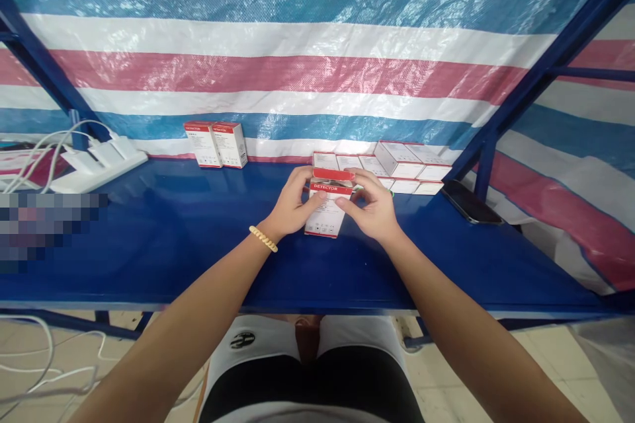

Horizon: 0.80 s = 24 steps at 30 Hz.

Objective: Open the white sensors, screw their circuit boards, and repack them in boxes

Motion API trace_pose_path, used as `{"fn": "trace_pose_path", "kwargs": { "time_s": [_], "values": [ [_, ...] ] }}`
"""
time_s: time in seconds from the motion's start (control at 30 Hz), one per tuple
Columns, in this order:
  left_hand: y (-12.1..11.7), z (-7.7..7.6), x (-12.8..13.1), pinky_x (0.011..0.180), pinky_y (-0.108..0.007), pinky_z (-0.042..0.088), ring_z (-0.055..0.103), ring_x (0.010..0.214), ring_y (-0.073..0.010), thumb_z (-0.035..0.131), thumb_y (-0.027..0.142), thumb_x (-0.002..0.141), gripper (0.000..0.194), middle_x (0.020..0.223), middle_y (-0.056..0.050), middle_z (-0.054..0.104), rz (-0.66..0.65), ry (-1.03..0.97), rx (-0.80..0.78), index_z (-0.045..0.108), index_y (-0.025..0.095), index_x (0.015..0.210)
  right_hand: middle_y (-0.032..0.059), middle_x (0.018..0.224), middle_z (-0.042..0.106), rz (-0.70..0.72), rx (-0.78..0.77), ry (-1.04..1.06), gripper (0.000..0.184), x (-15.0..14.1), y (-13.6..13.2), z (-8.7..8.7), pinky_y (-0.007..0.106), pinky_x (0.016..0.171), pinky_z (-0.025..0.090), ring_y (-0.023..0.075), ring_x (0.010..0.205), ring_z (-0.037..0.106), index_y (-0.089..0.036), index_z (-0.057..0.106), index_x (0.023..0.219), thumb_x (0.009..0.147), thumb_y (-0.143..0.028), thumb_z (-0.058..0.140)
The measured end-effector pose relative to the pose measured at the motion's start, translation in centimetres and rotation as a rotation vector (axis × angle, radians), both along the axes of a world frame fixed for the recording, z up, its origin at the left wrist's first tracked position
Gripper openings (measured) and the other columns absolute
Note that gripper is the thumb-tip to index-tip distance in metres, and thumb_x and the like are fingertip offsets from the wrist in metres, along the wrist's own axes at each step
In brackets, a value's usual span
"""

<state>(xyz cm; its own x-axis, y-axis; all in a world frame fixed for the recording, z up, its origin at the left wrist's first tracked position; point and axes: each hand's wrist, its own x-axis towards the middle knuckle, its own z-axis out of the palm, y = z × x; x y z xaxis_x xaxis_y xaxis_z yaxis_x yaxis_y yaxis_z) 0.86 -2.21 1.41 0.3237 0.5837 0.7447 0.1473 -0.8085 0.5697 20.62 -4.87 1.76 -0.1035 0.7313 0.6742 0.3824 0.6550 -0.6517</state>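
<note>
A white and red detector box (325, 215) stands upright on the blue table in front of me, its red top flap raised. My left hand (296, 201) grips its left side, thumb on the front face. On the other side my right hand (371, 203) holds the box, with its thumb pressed to the front and fingers near the flap. What lies inside the box is mostly hidden. Behind my right hand, several similar boxes (399, 160) lie stacked. Two more detector boxes (217, 145) stand side by side at the back left.
A white power strip (102, 170) with plugs and cables lies on the left of the blue table (198, 244). A black phone (471, 203) rests at the right by the blue frame (526, 92). Striped plastic sheeting (297, 39) hangs behind.
</note>
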Motion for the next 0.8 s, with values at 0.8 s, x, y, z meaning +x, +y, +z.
{"fn": "trace_pose_path", "kwargs": {
  "time_s": [0.8],
  "values": [
    [-0.3, 1.4, 0.8, 0.075, -0.035, 0.058, 0.068, 0.09, -0.0184, 0.074, 0.046, 0.078, 0.033, 0.105, -0.005, 0.069, -0.012, -0.36, -0.256, 0.064, 0.023, 0.099, 0.0104, 0.139, 0.052, 0.051, -0.095, 0.027, 0.065, -0.3, -0.1, -0.4, 0.034, 0.062, 0.053, 0.0194, 0.086, 0.063, -0.032, 0.041, 0.137, 0.08, -0.049, 0.066]
  ]
}}
